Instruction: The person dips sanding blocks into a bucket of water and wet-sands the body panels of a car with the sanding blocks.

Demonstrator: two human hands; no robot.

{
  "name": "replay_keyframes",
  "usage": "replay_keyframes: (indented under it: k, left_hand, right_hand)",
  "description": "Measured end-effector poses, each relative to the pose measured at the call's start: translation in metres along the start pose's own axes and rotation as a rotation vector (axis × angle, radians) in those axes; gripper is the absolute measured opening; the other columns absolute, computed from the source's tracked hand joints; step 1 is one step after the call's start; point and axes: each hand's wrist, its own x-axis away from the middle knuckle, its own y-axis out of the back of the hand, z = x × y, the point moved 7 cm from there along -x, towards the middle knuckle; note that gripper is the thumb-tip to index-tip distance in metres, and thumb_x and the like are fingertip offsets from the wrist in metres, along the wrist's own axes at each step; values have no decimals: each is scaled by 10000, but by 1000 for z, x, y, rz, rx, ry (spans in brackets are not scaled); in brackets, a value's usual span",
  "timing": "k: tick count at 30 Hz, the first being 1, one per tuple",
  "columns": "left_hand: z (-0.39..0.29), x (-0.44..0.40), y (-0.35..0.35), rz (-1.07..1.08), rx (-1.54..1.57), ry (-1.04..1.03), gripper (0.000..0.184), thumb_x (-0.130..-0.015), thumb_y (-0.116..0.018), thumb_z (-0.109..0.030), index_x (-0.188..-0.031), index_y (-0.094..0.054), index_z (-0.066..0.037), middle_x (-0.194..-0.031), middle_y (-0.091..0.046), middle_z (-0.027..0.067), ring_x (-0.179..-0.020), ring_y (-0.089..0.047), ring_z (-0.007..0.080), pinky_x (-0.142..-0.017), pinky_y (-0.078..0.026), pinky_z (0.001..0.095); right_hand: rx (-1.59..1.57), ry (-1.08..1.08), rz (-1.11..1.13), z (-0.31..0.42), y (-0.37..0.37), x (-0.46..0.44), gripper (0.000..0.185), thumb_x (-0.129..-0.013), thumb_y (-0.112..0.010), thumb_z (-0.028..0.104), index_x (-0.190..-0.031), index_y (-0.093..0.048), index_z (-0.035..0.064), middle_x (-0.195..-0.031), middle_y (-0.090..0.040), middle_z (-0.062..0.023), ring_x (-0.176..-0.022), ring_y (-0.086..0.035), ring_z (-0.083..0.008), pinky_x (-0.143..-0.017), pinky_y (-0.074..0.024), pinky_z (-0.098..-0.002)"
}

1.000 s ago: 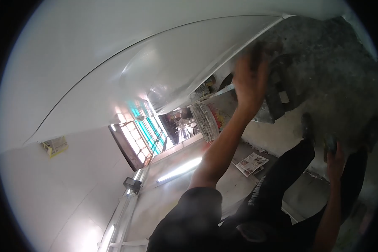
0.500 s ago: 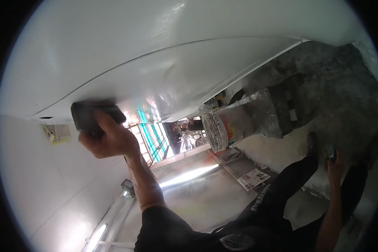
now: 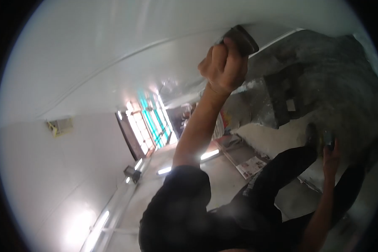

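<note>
My left hand (image 3: pixel 224 67) is closed around a black sanding block (image 3: pixel 245 41), reaching up against a pale, glossy curved panel (image 3: pixel 126 25) that looks like vehicle bodywork. The block lies near the panel's lower edge, at the upper middle of the view. A crease line (image 3: pixel 122 63) runs along the panel. Low on the right, my right hand (image 3: pixel 332 157) hangs beside my legs, its fingers wrapped round a small dark, glossy object (image 3: pixel 329 142) whose kind I cannot make out.
Behind my left forearm, a bucket (image 3: pixel 219 126) is mostly hidden. Beside it stands a dark, dusty box-like thing (image 3: pixel 273 105). Newspaper (image 3: pixel 251 167) lies near my leg. The grey floor (image 3: pixel 332 63) fills the right side; lit tubes (image 3: pixel 97 231) line the wall.
My left hand has carried the sanding block along the panel, from the left toward the upper right. The bucket is now largely covered by my forearm. My right hand has barely shifted.
</note>
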Motion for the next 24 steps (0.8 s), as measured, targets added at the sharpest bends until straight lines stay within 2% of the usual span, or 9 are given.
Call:
replay_keyframes:
  k: [3,6,9,11,12,15,18,22,24]
  left_hand:
    - [-7,17,-26,-8,28,14,440,-706,-775,-9,-1134,-673,4,-693,-544,74,-481,-543,212,-399,-426,343]
    - [-13,21,-38,85,102,41,454,-675,-767,-12,-1121,-683,-16,-724,-571,85,-539,-587,242,-435,-453,367]
    - [16,22,12,183,237,243,378,-673,-756,18,-1046,-694,8,-857,-661,144,-697,-663,291,-563,-522,368]
    - [45,19,85,61,207,236,323,-758,-707,86,-1076,-697,37,-838,-680,101,-679,-644,196,-602,-536,377]
    - [60,16,121,122,19,531,183,-826,-663,113,-992,-669,37,-836,-683,99,-667,-628,138,-609,-534,332]
    - [70,-43,170,-92,-157,374,204,-912,-645,68,-814,-502,-40,-550,-561,34,-444,-523,95,-431,-438,241]
    - [89,-38,143,-102,-168,275,210,-818,-779,-42,-794,-575,0,-646,-618,48,-515,-571,113,-475,-486,278]
    - [44,-16,66,-57,-373,24,181,-758,-781,-13,-924,-708,-3,-693,-564,41,-529,-592,187,-452,-470,329]
    - [24,-6,34,-7,-372,10,417,-749,-772,-36,-1165,-742,-41,-735,-623,55,-553,-610,203,-476,-503,344]
  right_hand:
    - [123,123,-176,0,-1,-1,576,-919,-611,93,-1470,-479,-11,-1243,-653,-236,-1128,-654,-390,-970,-491,-420]
    - [-183,-196,39,0,-3,10,599,-930,-602,127,-1491,-456,-23,-1315,-629,-248,-1220,-621,-373,-1035,-465,-427]
    - [27,-25,-54,-7,-3,11,602,-924,-606,135,-1488,-462,-21,-1311,-635,-247,-1170,-641,-375,-1026,-471,-422]
    - [63,28,-125,-5,-1,13,598,-918,-608,136,-1478,-471,-23,-1279,-649,-249,-1130,-658,-376,-995,-484,-421]
    - [80,49,-157,-3,0,14,596,-915,-608,136,-1473,-475,-25,-1263,-656,-249,-1110,-666,-377,-979,-491,-421]
    - [45,16,-126,16,15,12,592,-911,-610,131,-1465,-476,-29,-1222,-666,-254,-1078,-677,-383,-948,-498,-423]
    - [-22,-45,-99,19,25,13,585,-907,-599,126,-1455,-482,-38,-1217,-657,-267,-1104,-674,-371,-953,-491,-421]
    - [-90,-127,-78,35,37,5,586,-895,-592,122,-1456,-500,-19,-1238,-660,-251,-1128,-666,-340,-985,-481,-411]
    - [-130,-160,-105,35,34,6,587,-889,-588,139,-1450,-510,-14,-1296,-645,-251,-1202,-636,-352,-1046,-454,-410]
